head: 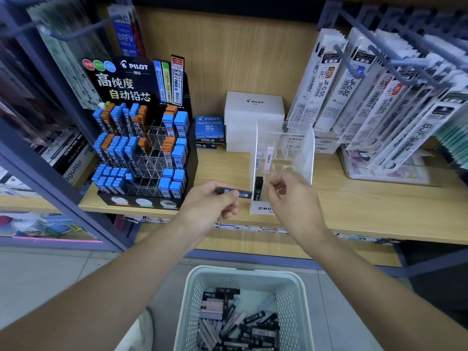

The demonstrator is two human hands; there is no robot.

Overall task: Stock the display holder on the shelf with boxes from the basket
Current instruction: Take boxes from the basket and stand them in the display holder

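A clear acrylic display holder (307,148) stands on the wooden shelf (379,198). One pink box (269,155) sits in a back slot and one black box (258,188) stands in a front slot. My left hand (215,201) grips a slim black box (235,192) lying flat, its tip close to the holder's front left. My right hand (291,196) hovers in front of the holder with loosely curled fingers and holds nothing. Below, a pale green basket (192,295) holds several black and pink boxes (238,325).
A black Pilot lead display (141,138) with blue and orange cases stands to the left. White Pilot boxes (254,110) are stacked behind the holder. Hanging refill packs (367,92) crowd the right on hooks. A purple shelf post (50,173) runs along the left.
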